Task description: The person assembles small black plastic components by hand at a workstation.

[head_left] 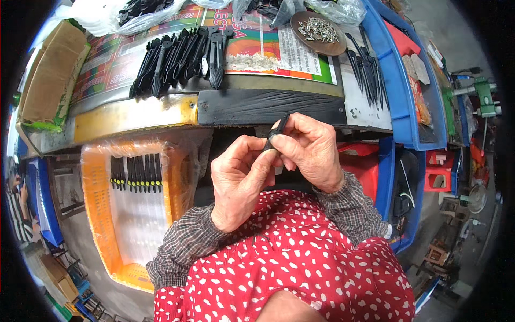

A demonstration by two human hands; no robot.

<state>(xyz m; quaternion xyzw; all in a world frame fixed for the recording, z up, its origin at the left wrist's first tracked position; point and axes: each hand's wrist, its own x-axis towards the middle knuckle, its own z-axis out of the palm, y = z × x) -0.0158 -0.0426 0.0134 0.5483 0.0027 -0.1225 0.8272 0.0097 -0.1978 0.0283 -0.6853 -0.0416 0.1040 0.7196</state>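
Observation:
My left hand [238, 180] and my right hand [311, 150] meet just in front of the bench edge. Both pinch a slim black plastic clip [276, 131] between thumbs and fingertips; its upper end sticks up past the right thumb, and the fingers cover its lower part. Beyond them on the bench, a row of similar black clips [182, 60] lies side by side. A round brown dish [335, 49] at the back right carries many small silvery metal parts [319, 29]. To its right, thin pointed black pieces [367, 72] lie in a loose bunch.
Below the bench at left stands an orange plastic-lined crate [97, 214] with black, yellow-dotted clips [144, 174] in a row. A cardboard box [56, 75] sits on the bench's left end. A blue tray [397, 91] borders the right. Far left, a person's striped garment [22, 222] shows.

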